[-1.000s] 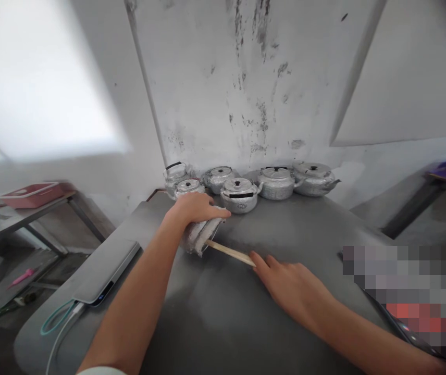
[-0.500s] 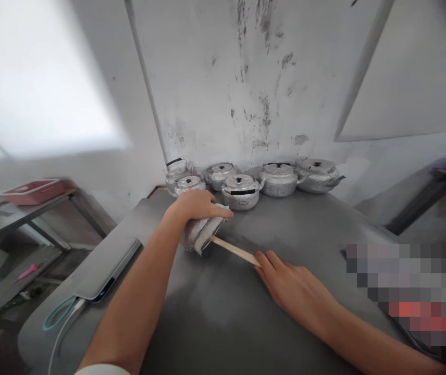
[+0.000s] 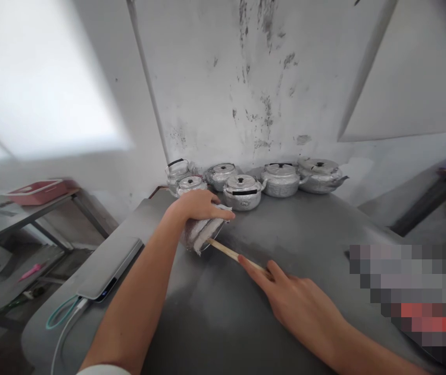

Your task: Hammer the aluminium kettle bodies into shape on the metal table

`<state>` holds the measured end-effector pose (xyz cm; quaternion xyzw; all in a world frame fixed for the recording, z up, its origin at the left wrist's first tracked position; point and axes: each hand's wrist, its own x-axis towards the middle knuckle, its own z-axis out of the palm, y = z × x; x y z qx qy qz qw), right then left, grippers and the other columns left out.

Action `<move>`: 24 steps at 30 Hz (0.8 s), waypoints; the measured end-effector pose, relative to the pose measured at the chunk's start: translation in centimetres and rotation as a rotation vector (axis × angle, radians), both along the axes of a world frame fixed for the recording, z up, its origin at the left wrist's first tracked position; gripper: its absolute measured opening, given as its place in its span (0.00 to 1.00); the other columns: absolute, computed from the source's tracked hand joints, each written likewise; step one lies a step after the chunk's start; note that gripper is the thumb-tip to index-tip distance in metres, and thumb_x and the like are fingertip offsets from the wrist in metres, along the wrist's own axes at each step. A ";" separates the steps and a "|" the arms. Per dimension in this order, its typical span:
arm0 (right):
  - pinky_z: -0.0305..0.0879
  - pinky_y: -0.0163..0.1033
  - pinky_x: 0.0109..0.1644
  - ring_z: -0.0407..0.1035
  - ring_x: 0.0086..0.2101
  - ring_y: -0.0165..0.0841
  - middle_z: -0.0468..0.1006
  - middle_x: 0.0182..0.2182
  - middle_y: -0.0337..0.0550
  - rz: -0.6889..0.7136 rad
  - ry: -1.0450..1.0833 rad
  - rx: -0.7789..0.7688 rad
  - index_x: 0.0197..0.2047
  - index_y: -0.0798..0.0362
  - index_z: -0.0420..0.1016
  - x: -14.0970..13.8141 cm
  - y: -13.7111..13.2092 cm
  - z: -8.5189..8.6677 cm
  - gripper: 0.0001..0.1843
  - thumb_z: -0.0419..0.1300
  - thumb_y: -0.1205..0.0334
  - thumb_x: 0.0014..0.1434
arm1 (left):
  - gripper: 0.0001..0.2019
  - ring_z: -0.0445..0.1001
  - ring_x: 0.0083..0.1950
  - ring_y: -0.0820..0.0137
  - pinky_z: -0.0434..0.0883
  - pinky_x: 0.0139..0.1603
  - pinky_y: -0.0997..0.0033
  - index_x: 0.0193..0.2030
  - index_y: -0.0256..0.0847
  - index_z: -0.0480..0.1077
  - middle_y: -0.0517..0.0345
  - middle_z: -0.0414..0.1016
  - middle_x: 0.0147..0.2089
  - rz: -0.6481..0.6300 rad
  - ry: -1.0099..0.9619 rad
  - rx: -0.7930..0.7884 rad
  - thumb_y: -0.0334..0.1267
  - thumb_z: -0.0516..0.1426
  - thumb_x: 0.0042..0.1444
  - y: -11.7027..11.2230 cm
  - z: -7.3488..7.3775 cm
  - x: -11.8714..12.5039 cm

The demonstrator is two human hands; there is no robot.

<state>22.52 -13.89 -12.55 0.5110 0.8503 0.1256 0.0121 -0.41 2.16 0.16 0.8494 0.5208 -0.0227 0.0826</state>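
Observation:
My left hand [image 3: 197,205] is wrapped over a tilted silvery object [image 3: 197,232] with a pale, ragged-edged band facing right; its exact kind is hard to make out under the hand. A flat wooden stick [image 3: 226,251] slants down from that band toward the right. Its far tip is hidden at the silvery object. My right hand [image 3: 291,291] grips the stick's near end, index finger stretched along it. Just behind my left hand stands a small silver kettle [image 3: 191,183], and a second kettle with a black handle [image 3: 242,198] sits to the right of it.
More silver kettles [image 3: 280,182] line the back of the grey table [image 3: 223,328] by the stained wall. A power bank [image 3: 109,268] with cables lies left of my left arm. A pink basket [image 3: 37,194] rests on a side table. A blurred-out area covers the right edge.
My right index finger has stretched forward along the stick, and the hand has shifted slightly right and down. My left hand keeps its hold on the silvery object. The view has moved slightly.

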 end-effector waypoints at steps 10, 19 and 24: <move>0.46 0.39 0.21 0.77 0.21 0.34 0.78 0.41 0.40 0.015 0.028 0.021 0.77 0.41 0.43 0.1 0.2 -0.3 0.52 0.54 0.80 0.55 | 0.44 0.71 0.63 0.48 0.69 0.59 0.57 0.65 0.50 0.72 0.53 0.71 0.68 -0.004 0.003 -0.004 0.77 0.50 0.51 0.3 -0.3 -0.2; 0.45 0.38 0.22 0.76 0.21 0.33 0.77 0.41 0.39 0.000 0.055 0.017 0.77 0.39 0.45 0.1 0.0 0.0 0.51 0.53 0.80 0.55 | 0.43 0.70 0.65 0.48 0.69 0.60 0.58 0.66 0.51 0.71 0.56 0.70 0.69 -0.006 0.018 0.005 0.76 0.48 0.54 0.4 -0.4 -0.3; 0.44 0.38 0.23 0.75 0.21 0.33 0.78 0.39 0.40 -0.054 0.100 -0.005 0.77 0.38 0.46 0.7 0.5 0.1 0.47 0.53 0.77 0.60 | 0.47 0.72 0.61 0.47 0.70 0.57 0.56 0.64 0.52 0.73 0.54 0.73 0.66 0.056 -0.005 0.004 0.81 0.49 0.48 0.6 -0.5 -0.3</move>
